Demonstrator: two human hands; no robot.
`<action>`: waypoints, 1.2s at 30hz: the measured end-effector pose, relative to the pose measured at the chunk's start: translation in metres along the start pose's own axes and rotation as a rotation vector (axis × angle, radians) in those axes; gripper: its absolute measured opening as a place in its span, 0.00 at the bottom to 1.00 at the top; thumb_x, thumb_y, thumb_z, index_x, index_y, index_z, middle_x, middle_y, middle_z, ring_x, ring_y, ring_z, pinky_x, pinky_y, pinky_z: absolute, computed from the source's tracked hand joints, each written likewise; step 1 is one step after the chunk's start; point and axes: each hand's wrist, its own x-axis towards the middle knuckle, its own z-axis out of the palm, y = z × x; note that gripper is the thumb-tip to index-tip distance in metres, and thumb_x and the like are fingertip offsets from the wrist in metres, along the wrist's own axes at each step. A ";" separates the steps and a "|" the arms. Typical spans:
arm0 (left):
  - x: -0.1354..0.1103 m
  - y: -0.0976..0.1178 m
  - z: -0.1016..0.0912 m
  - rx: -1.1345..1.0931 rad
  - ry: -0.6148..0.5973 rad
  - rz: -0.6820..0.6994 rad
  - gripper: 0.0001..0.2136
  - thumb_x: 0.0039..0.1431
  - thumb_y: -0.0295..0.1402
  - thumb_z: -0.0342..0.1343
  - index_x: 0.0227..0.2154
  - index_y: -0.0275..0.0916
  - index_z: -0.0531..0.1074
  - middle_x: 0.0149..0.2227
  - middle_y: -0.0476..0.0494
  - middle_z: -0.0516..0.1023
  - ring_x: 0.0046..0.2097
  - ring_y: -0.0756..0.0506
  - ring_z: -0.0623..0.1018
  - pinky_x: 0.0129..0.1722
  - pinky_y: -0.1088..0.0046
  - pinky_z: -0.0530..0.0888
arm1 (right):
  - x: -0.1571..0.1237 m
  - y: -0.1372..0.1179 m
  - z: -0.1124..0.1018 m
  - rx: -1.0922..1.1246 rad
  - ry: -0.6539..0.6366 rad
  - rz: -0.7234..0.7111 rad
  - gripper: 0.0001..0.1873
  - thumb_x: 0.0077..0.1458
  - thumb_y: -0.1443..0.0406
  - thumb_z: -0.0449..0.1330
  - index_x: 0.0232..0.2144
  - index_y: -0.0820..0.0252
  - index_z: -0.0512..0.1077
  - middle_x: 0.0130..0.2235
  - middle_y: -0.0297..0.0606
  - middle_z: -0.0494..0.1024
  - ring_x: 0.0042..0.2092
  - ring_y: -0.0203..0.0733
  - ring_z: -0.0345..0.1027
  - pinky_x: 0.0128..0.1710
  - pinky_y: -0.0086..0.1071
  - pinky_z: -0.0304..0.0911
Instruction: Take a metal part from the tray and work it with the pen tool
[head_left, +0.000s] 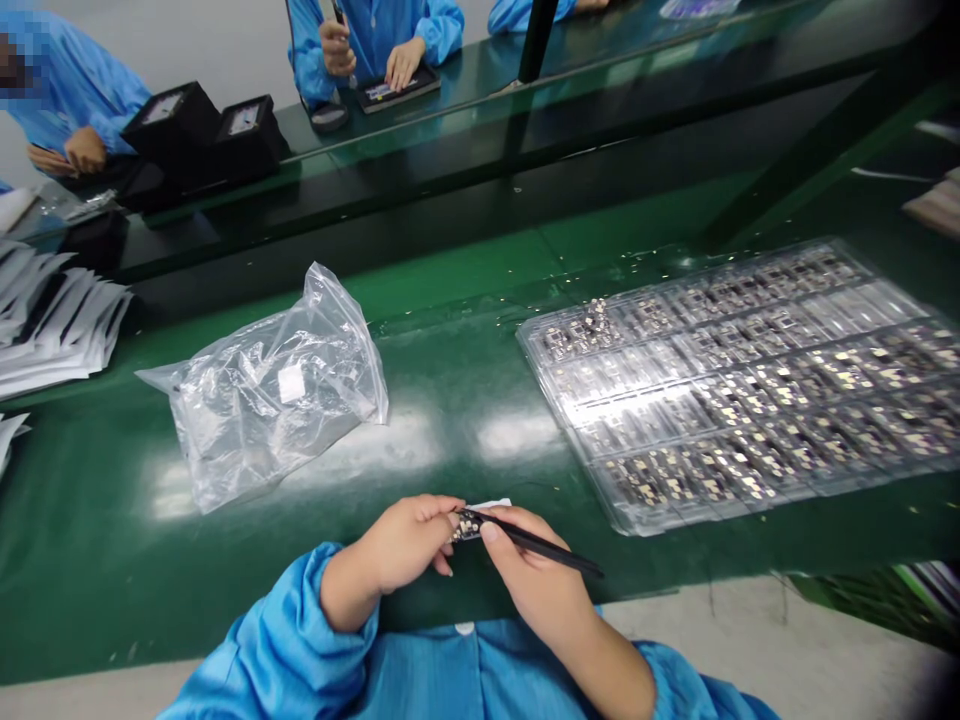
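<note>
Bare hands are held together at lower centre of the frame, forearms angled inward from blue sleeves [277, 650] and wrists low over the edge of a green conveyor belt [90, 570]. Two hands are seen, and both are closed on work. The left hand [397, 545] is curled, with its fingers pinching one small circuit board [471, 526], which is held just above the belt between the two hands. The right hand [536, 585] is closed around one pair of black tweezers [547, 546], whose tips are brought against the board and whose tail points to the right.

Beyond the hands, one clear plastic tray [750, 480] is laid on the belt at centre right, its many pockets filled with boards too numerous to be counted; a small loose heap of boards [596, 320] is piled at its far left corner. One crumpled clear plastic bag [270, 400], bearing one white label [291, 382], is lying at centre left. A stack of white packets [52, 325] is fanned out at the left edge.

Across a dark bench at the top, three co-workers are seen in blue. One hand of the co-worker at upper left [84, 150] is resting near two black boxes [195, 135]; the upper-centre co-worker's hands [337, 48] are gripping a pen-like tool above a dark pad [397, 90].
</note>
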 end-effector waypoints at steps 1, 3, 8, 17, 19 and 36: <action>0.001 0.000 -0.002 -0.058 -0.016 -0.017 0.13 0.54 0.37 0.48 0.37 0.36 0.72 0.22 0.51 0.66 0.22 0.53 0.69 0.23 0.77 0.69 | 0.000 0.000 0.000 0.003 -0.001 0.009 0.08 0.51 0.61 0.56 0.31 0.58 0.72 0.32 0.40 0.77 0.34 0.42 0.72 0.34 0.34 0.71; 0.003 -0.001 -0.005 -0.166 -0.060 -0.047 0.13 0.51 0.39 0.51 0.34 0.35 0.72 0.21 0.51 0.65 0.22 0.54 0.67 0.22 0.78 0.69 | 0.001 0.000 -0.001 0.015 -0.003 0.031 0.09 0.51 0.60 0.56 0.31 0.58 0.73 0.33 0.40 0.77 0.35 0.42 0.72 0.35 0.34 0.71; 0.008 0.000 -0.008 -0.253 -0.099 -0.136 0.14 0.45 0.41 0.56 0.29 0.34 0.72 0.20 0.50 0.65 0.21 0.53 0.67 0.19 0.79 0.69 | 0.005 -0.001 -0.002 0.082 -0.047 0.110 0.11 0.51 0.58 0.56 0.31 0.58 0.73 0.32 0.40 0.76 0.34 0.42 0.72 0.33 0.33 0.71; 0.011 0.002 -0.009 -0.189 -0.118 -0.186 0.12 0.45 0.39 0.54 0.29 0.34 0.72 0.18 0.50 0.67 0.20 0.53 0.69 0.21 0.76 0.71 | 0.009 -0.003 -0.003 0.059 -0.134 0.188 0.11 0.49 0.59 0.56 0.29 0.60 0.73 0.31 0.40 0.76 0.33 0.42 0.72 0.32 0.32 0.71; 0.011 0.001 -0.009 -0.171 -0.117 -0.186 0.12 0.45 0.38 0.54 0.30 0.34 0.72 0.18 0.50 0.67 0.20 0.53 0.69 0.21 0.76 0.70 | 0.009 -0.004 -0.003 0.047 -0.155 0.203 0.11 0.49 0.59 0.56 0.29 0.60 0.73 0.31 0.40 0.76 0.33 0.42 0.71 0.33 0.32 0.70; 0.009 -0.004 -0.009 -0.285 -0.112 -0.115 0.15 0.48 0.41 0.56 0.33 0.35 0.71 0.20 0.50 0.66 0.22 0.54 0.69 0.24 0.78 0.71 | 0.017 0.007 -0.002 0.570 -0.044 0.666 0.21 0.43 0.50 0.62 0.31 0.62 0.66 0.27 0.35 0.74 0.30 0.40 0.69 0.34 0.34 0.67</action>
